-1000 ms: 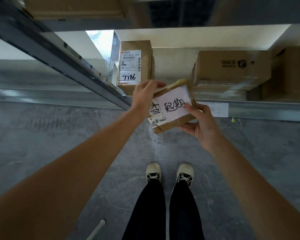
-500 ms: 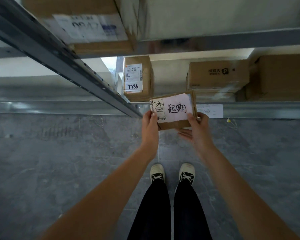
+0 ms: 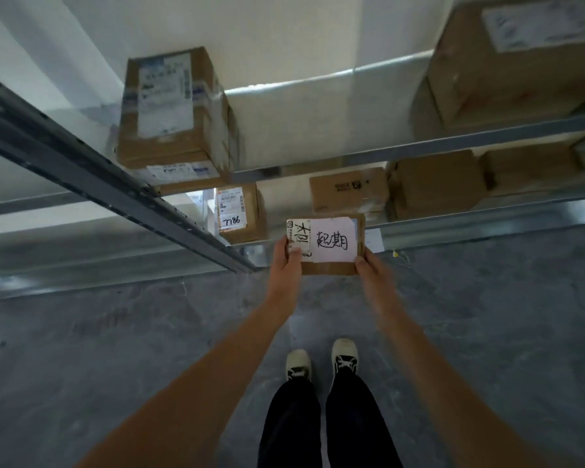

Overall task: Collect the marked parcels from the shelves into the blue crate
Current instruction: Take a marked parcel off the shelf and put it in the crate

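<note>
A small flat cardboard parcel (image 3: 328, 246) with a white label bearing black handwritten characters is held out in front of the lower shelf. My left hand (image 3: 286, 265) grips its left edge, thumb on the label. My right hand (image 3: 372, 271) grips its right bottom corner. The parcel faces me, level. No blue crate is in view.
Metal shelves (image 3: 453, 145) carry more cardboard boxes: one labelled 7786 (image 3: 238, 214) on the lower shelf, a printed box (image 3: 350, 189) beside it, a taped box (image 3: 173, 109) above. A grey upright (image 3: 115, 190) runs diagonally at left. Grey floor and my shoes (image 3: 321, 361) lie below.
Both hands have pushed the parcel away from me and turned it level. My view has tilted up, so the upper shelf and its boxes now show.
</note>
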